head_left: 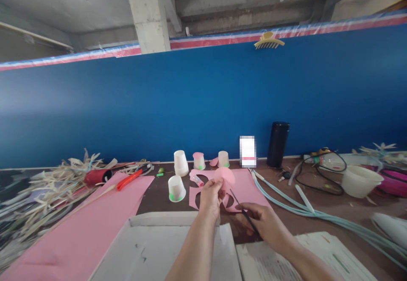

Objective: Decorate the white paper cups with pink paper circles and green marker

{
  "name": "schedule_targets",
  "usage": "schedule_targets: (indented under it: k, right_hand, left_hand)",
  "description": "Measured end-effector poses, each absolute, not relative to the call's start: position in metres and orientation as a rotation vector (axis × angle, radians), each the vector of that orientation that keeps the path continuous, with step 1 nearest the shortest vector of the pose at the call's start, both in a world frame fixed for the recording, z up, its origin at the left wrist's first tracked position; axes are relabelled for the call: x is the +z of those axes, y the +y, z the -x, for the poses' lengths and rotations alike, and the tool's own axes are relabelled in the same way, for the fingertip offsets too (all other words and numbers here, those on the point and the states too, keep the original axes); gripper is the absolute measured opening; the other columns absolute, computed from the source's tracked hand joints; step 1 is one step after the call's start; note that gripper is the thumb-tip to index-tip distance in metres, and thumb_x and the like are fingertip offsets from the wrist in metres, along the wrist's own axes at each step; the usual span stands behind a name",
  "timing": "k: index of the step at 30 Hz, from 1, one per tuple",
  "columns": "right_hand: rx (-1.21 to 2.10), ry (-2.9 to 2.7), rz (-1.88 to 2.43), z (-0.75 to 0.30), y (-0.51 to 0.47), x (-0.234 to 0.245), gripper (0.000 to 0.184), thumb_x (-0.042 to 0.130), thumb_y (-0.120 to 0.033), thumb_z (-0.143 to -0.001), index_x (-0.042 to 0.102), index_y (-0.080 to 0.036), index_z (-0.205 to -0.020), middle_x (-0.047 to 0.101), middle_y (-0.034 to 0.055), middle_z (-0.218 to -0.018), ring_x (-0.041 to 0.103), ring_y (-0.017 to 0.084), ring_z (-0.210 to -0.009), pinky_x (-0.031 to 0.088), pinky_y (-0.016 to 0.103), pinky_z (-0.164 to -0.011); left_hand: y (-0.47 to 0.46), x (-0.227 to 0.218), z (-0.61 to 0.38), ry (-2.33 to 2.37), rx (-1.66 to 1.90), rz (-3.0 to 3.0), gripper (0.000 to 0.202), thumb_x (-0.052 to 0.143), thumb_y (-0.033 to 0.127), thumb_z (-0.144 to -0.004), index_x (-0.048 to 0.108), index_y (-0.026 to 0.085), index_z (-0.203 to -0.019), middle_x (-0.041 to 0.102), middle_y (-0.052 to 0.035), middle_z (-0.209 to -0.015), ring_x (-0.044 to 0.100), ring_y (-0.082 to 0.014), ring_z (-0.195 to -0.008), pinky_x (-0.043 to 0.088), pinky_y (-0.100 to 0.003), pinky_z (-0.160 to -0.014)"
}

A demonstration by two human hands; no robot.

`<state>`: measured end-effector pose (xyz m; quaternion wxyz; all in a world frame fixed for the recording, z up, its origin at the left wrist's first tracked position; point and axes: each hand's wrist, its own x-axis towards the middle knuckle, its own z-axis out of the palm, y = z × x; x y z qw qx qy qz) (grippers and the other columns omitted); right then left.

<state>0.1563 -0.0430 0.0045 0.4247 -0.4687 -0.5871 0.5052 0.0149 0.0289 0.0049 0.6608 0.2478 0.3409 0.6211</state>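
Note:
Pinched between the fingertips of my left hand (210, 197) is a round pink paper disc (226, 174), raised over the table. My right hand (265, 222) is closed around dark-handled scissors (246, 218), whose thin blades point up toward the disc. Whether the blades touch the paper I cannot tell. Behind both hands lies a pink paper sheet (251, 187) with round holes cut in it. A small pink-and-clear tube (197, 181) rests on that sheet. Upturned paper cups (176, 189) stand nearby, one topped by a pink paper circle (198, 155).
A white box lid (165, 247) and a printed sheet (330, 251) lie in front. Left are a big pink sheet (79, 230), red-handled pliers (129, 180) and heaped strips (63, 192). Right are a black bottle (278, 145), pale blue cables (292, 209) and a white cup (361, 182).

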Motion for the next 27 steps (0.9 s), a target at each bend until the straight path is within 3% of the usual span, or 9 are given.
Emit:
schedule_targets:
  k: [8,27]
  right_hand:
    - [1.232,-1.480,1.222,-0.159,-0.041,-0.005,0.034,0.064,-0.042,-0.068,0.067,-0.015,-0.088,0.045,-0.0046,-0.048,0.038,0.008,-0.046,0.029,0.021,-0.045]
    - [1.188,-1.461,1.322,-0.158,-0.043,0.008,0.041,0.064,-0.045,-0.067,0.067,-0.014,-0.094,0.046,-0.0051,-0.044,0.037,0.008,-0.042,0.025,0.021,-0.042]
  left_hand:
    - [0.029,0.007,-0.015,0.811,1.410,-0.530,0.026,0.078,0.024,-0.056,0.057,0.014,-0.066,0.057,0.0005,-0.061,0.052,-0.0052,-0.052,0.046,-0.018,-0.056]
    - [0.026,0.002,-0.019,0.757,1.385,-0.604,0.027,0.077,0.030,-0.058,0.059,0.014,-0.069,0.055,0.0022,-0.057,0.051,-0.0053,-0.050,0.043,-0.019,-0.055]
